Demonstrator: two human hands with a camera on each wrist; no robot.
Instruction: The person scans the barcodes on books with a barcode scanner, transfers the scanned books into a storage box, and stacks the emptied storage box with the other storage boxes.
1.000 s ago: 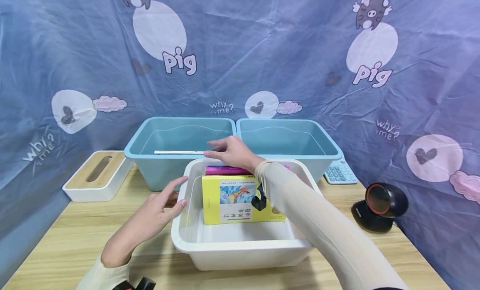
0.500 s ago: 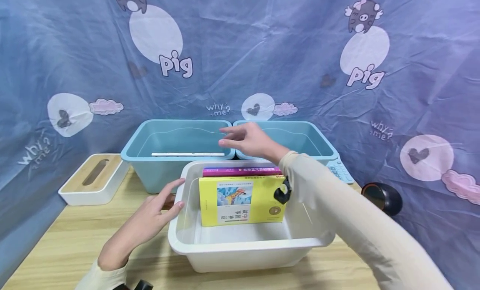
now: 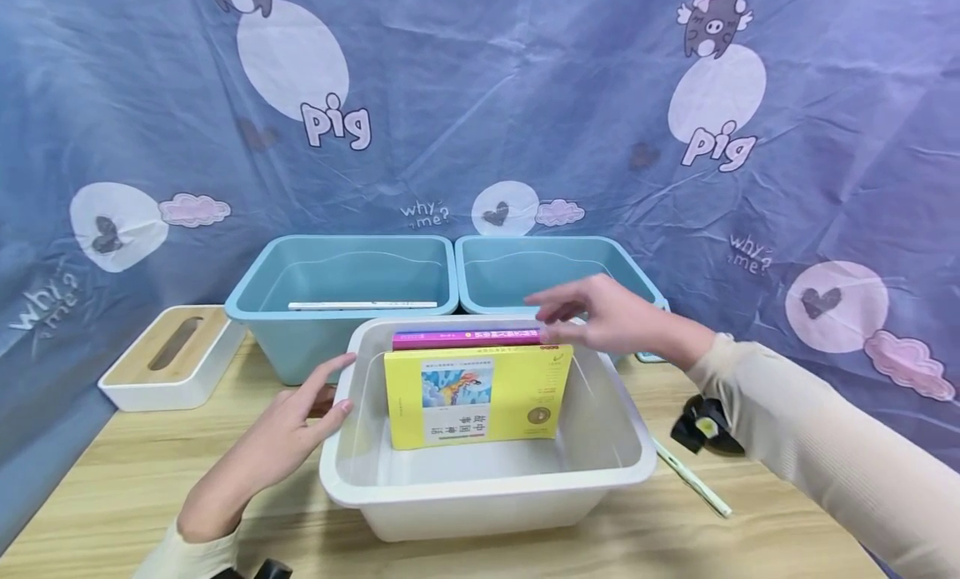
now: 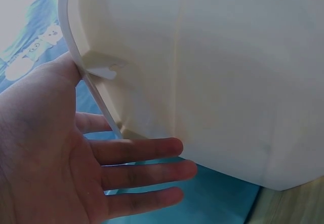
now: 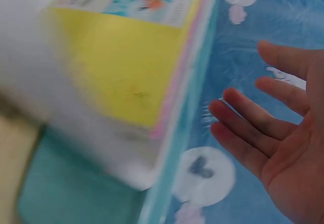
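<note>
My left hand (image 3: 288, 429) touches the left rim of a white plastic bin (image 3: 487, 489). Its fingers stretch straight along the outside wall in the left wrist view. Inside the bin a yellow book (image 3: 517, 387) stands on its edge with its cover toward me, and a magenta-spined book (image 3: 465, 339) is right behind it. My right hand (image 3: 600, 312) hovers over the back right of the bin, fingertips close to the right end of the books. In the right wrist view its fingers are spread loosely and hold nothing.
Two teal bins (image 3: 337, 329) stand behind; a thin white edge (image 3: 360, 305) shows in the left one. A tissue box (image 3: 161, 387) with wooden lid is at left. A pale green stick-shaped thing (image 3: 701, 487) lies right of the white bin. My right sleeve partly covers a black device.
My right hand has moved away from the white-edged thing in the left teal bin, rightward, then down toward the books. My left hand stays at the rim.
</note>
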